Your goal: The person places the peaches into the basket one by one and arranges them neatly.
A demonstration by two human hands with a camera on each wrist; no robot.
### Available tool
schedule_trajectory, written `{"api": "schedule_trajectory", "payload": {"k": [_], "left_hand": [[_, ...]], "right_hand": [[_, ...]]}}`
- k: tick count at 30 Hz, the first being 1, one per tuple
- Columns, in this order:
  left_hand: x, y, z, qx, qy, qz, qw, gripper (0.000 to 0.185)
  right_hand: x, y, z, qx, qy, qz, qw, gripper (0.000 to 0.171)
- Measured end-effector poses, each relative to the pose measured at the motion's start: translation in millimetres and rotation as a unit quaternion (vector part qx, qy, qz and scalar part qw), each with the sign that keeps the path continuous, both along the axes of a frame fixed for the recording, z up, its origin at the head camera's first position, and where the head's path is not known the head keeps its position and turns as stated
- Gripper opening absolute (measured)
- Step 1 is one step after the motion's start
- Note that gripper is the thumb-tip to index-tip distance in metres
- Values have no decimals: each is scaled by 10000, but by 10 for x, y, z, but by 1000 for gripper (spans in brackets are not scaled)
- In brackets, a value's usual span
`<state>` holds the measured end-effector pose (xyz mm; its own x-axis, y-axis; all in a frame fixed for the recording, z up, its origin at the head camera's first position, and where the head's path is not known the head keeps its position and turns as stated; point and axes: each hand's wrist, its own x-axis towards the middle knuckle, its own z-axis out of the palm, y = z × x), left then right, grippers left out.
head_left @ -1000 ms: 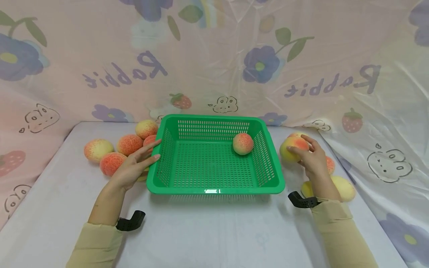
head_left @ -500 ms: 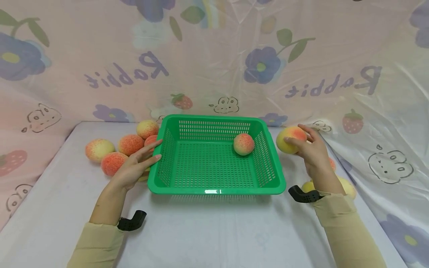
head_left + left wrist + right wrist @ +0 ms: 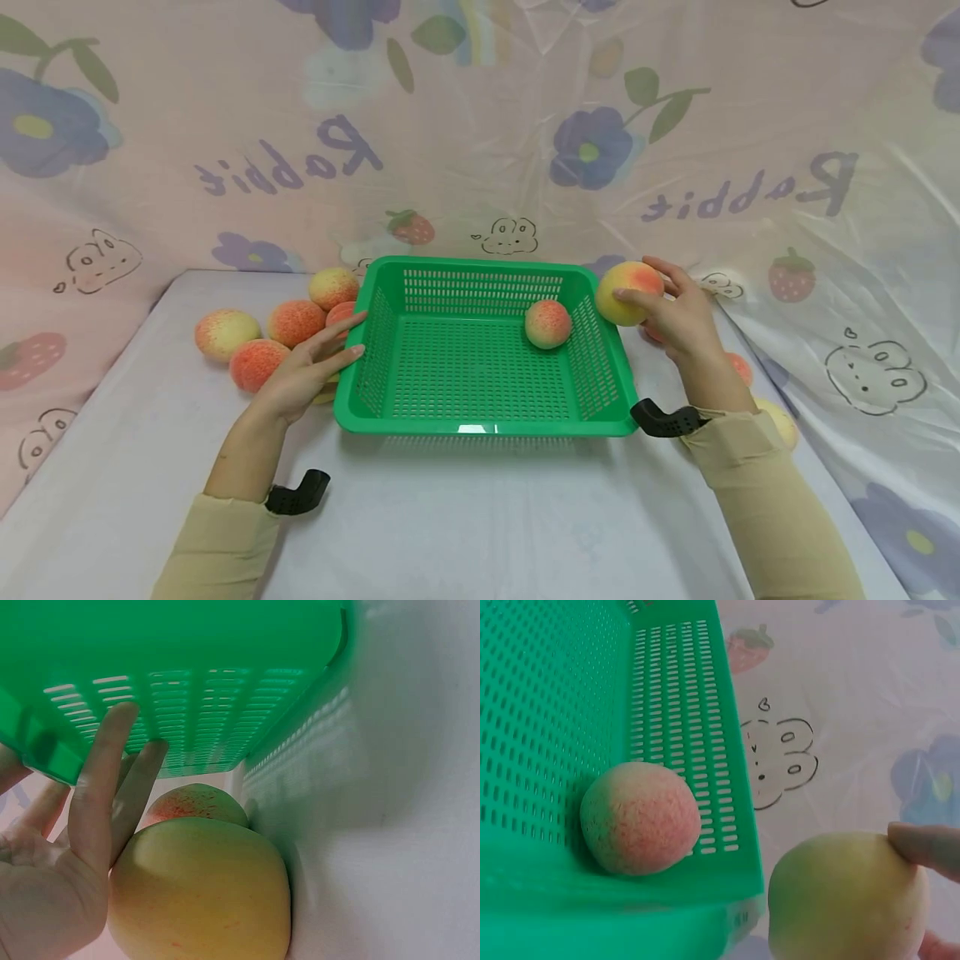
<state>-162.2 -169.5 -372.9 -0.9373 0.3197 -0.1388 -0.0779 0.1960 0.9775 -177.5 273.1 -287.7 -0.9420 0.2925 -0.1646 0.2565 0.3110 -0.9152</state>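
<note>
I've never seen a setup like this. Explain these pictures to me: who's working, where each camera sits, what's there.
There is no machine: a person works with bare hands. The wide picture comes from a camera worn on the head, looking forward and down; the two closer ones come from cameras on the left and right wrists. A green basket sits on a white surface, with one peach-like fruit inside. Loose fruits lie on both sides. The left hand touches the basket's left side. The right hand holds a yellow-and-red fruit near the basket's far right corner.
</note>
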Motion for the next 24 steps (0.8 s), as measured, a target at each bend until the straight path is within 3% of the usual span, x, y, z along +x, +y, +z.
{"api": "schedule_trajectory", "payload": {"k": [5,12,24], "left_hand": [[-5,4,-15,24,-23,33,10000,62],[-13,-5,-15,-32,-55,32,10000,62],[2,-9,-7,-64,-59,53,9999,62]], "right_hand": [[-37,-95,24,-58,37,192,9998,78],[-129,-252,32,-400,466,526,9967,74],[-237,-535,-16,-413,272,1018,9936,71]]}}
